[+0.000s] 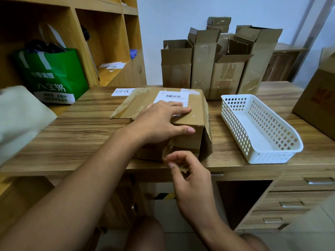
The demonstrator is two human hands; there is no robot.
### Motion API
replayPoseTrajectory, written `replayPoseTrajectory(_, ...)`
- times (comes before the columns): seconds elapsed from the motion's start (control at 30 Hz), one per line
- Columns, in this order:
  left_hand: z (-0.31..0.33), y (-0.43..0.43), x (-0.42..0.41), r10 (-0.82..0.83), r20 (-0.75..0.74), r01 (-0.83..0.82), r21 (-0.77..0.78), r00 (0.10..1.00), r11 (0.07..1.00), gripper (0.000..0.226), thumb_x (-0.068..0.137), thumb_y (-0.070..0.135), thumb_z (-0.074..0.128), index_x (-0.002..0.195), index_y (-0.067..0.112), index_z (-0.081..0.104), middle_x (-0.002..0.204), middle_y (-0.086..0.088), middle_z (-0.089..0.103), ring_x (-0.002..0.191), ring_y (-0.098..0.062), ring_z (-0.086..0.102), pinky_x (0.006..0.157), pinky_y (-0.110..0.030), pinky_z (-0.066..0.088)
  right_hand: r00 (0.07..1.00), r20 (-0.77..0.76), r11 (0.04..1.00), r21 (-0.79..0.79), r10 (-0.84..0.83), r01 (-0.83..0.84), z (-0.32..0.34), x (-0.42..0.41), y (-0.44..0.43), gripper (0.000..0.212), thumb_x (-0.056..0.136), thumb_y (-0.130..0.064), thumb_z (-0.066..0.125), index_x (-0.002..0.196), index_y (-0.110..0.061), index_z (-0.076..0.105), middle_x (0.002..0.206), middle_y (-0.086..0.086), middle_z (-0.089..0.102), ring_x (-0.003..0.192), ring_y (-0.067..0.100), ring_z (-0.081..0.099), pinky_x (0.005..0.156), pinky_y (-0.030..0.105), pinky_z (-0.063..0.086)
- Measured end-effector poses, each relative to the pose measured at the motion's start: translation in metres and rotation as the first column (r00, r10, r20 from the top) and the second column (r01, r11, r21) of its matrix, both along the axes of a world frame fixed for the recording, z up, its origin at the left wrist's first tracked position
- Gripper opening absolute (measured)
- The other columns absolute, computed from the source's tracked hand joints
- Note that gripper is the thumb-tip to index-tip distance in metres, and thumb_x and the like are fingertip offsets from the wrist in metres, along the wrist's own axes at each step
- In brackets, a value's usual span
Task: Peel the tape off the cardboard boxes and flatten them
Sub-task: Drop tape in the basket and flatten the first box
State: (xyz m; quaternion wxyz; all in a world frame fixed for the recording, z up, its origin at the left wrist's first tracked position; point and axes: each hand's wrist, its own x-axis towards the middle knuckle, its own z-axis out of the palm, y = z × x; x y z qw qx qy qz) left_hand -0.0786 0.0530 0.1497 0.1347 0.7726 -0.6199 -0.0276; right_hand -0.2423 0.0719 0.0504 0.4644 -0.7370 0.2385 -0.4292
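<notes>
A brown cardboard box (197, 109) with a white shipping label (172, 97) lies on the wooden desk (81, 134), near its front edge. My left hand (159, 120) rests flat on the box's top, fingers straight, thumb over the near corner. My right hand (188, 171) is just below the box's front face and pinches a strip of clear tape (167, 149) that still clings to that face. A loose flap with brown tape (130, 104) sticks out at the box's left.
Several tall open cardboard boxes (217, 66) stand at the back of the desk. A white plastic basket (261, 129) lies to the right, and a large box (319, 102) at the far right. A green bag (54, 77) sits left by the shelves. Drawers (293, 203) lie below.
</notes>
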Motion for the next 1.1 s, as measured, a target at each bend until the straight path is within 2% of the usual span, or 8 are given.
replayPoseTrajectory(0.37, 0.003, -0.002, 0.000, -0.004, -0.008, 0.004, 0.014, 1.000, 1.000, 0.073, 0.080, 0.075, 0.053, 0.147, 0.050, 0.039, 0.158, 0.019, 0.033, 0.144, -0.012, 0.026, 0.116, -0.044, 0.021, 0.993, -0.029, 0.989, 0.091, 0.118, -0.115, 0.005, -0.001, -0.003, 0.024, 0.097, -0.009, 0.064, 0.101, -0.031, 0.074, 0.100, -0.020, 0.073, 0.104, -0.001, 0.066, 0.086, 0.012, 0.050)
replayPoseTrajectory(0.47, 0.003, -0.004, -0.002, -0.001, 0.006, 0.001, -0.002, 1.000, 1.000, 0.072, 0.081, 0.074, 0.054, 0.147, 0.049, 0.039, 0.158, 0.018, 0.033, 0.144, -0.012, 0.027, 0.115, -0.041, 0.020, 0.957, -0.106, 0.961, 0.082, 0.270, -0.262, 0.006, 0.007, 0.016, 0.030, 0.097, -0.010, 0.063, 0.102, -0.038, 0.071, 0.105, -0.015, 0.071, 0.105, 0.002, 0.066, 0.092, 0.023, 0.054)
replayPoseTrajectory(0.57, 0.002, -0.004, -0.003, -0.006, -0.009, 0.006, -0.002, 1.000, 1.000, 0.071, 0.082, 0.073, 0.055, 0.147, 0.049, 0.040, 0.158, 0.018, 0.033, 0.145, -0.012, 0.027, 0.115, -0.041, 0.019, 0.934, -0.119, 0.942, 0.060, 0.336, -0.331, 0.010, 0.013, 0.030, 0.028, 0.096, -0.017, 0.064, 0.105, -0.043, 0.068, 0.107, -0.015, 0.068, 0.106, 0.002, 0.063, 0.093, 0.025, 0.052)
replayPoseTrajectory(0.7, 0.004, -0.002, -0.001, -0.019, -0.019, 0.020, 0.026, 1.000, 0.999, 0.071, 0.082, 0.073, 0.055, 0.147, 0.050, 0.038, 0.159, 0.019, 0.031, 0.145, -0.012, 0.026, 0.115, -0.041, 0.020, 0.953, -0.073, 0.955, 0.055, 0.296, -0.292, 0.017, 0.003, 0.009, 0.028, 0.089, -0.022, 0.072, 0.109, -0.039, 0.061, 0.110, -0.014, 0.062, 0.102, 0.005, 0.061, 0.084, 0.013, 0.047)
replayPoseTrajectory(0.8, 0.004, -0.002, 0.002, -0.020, -0.016, 0.020, 0.032, 1.000, 0.999, 0.071, 0.081, 0.073, 0.055, 0.147, 0.051, 0.038, 0.159, 0.019, 0.031, 0.145, -0.012, 0.027, 0.114, -0.041, 0.021, 0.971, -0.076, 0.973, -0.037, 0.225, -0.228, 0.029, -0.014, -0.008, 0.026, 0.084, -0.015, 0.074, 0.097, -0.032, 0.060, 0.110, -0.004, 0.053, 0.094, 0.007, 0.059, 0.080, 0.009, 0.044)
replayPoseTrajectory(0.9, 0.002, -0.003, 0.003, -0.026, -0.009, 0.026, 0.023, 1.000, 0.999, 0.073, 0.079, 0.075, 0.054, 0.146, 0.052, 0.038, 0.158, 0.019, 0.032, 0.144, -0.012, 0.027, 0.114, -0.041, 0.022, 0.982, -0.101, 0.982, -0.090, 0.158, -0.167, 0.050, -0.035, -0.027, 0.019, 0.085, -0.013, 0.078, 0.089, -0.024, 0.062, 0.107, -0.001, 0.051, 0.092, 0.011, 0.059, 0.078, 0.015, 0.046)
replayPoseTrajectory(1.0, 0.001, -0.001, 0.003, -0.015, -0.037, 0.017, 0.034, 0.999, 0.999, 0.082, 0.070, 0.083, 0.047, 0.145, 0.054, 0.038, 0.158, 0.022, 0.031, 0.145, -0.012, 0.026, 0.114, -0.041, 0.021, 0.987, -0.097, 0.981, -0.139, 0.124, -0.137, 0.076, -0.055, -0.045, 0.012, 0.087, -0.019, 0.074, 0.094, -0.025, 0.066, 0.097, -0.003, 0.063, 0.086, 0.016, 0.065, 0.074, 0.031, 0.055)
replayPoseTrajectory(1.1, 0.002, 0.000, 0.001, -0.006, -0.034, 0.007, 0.044, 0.999, 0.999, 0.078, 0.074, 0.081, 0.050, 0.146, 0.055, 0.036, 0.158, 0.023, 0.029, 0.145, -0.011, 0.026, 0.115, -0.043, 0.021, 0.996, -0.070, 0.980, -0.188, 0.047, -0.059, 0.096, -0.073, -0.066, 0.014, 0.093, -0.019, 0.066, 0.104, -0.026, 0.070, 0.097, -0.006, 0.070, 0.092, 0.010, 0.067, 0.078, 0.023, 0.055)
